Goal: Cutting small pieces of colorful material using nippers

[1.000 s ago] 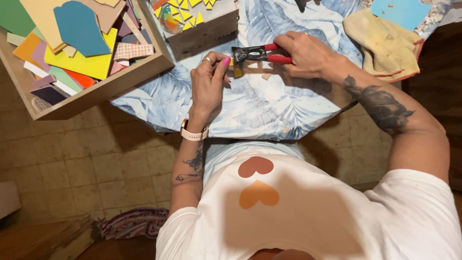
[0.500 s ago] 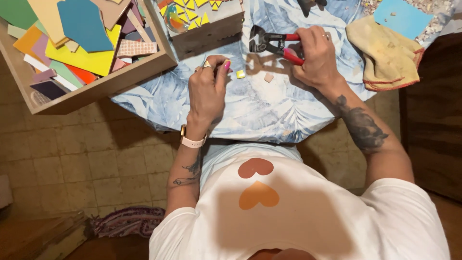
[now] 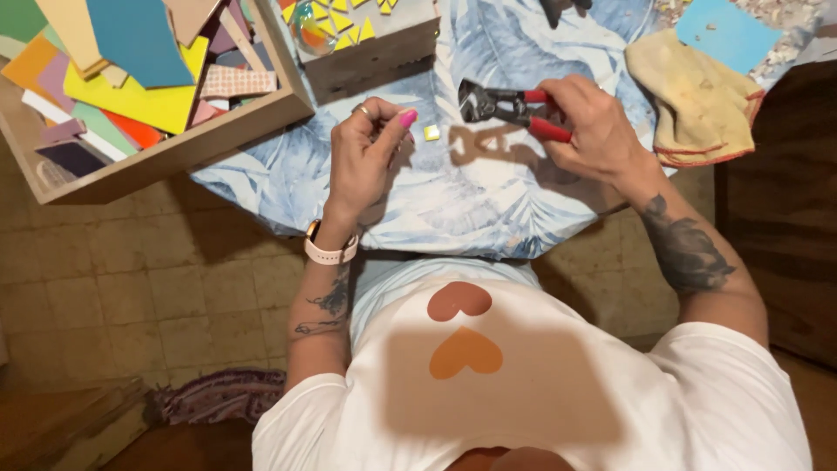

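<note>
Blue-patterned worktop (image 3: 488, 209): right hand (image 3: 593, 131) grips red-handled nippers (image 3: 510, 109) at 1 o'clock, left hand (image 3: 366, 157) curled nearly closed beside a yellow tile chip (image 3: 431, 133), keeping it handy.

A table under a blue leaf-print cloth (image 3: 488, 201) carries a wooden tray (image 3: 187, 144), yellow rag (image 3: 697, 92), small yellow tile (image 3: 431, 133).

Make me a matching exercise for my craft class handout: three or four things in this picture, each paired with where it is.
Things:
1. red-handled nippers
2. small yellow tile piece
3. coloured sheets
4. yellow cloth

Places:
A. in the wooden tray
B. far right of the table
C. in the right hand
D. on the blue cloth, beside the left hand

Pairs: 1-C, 2-D, 3-A, 4-B
</note>
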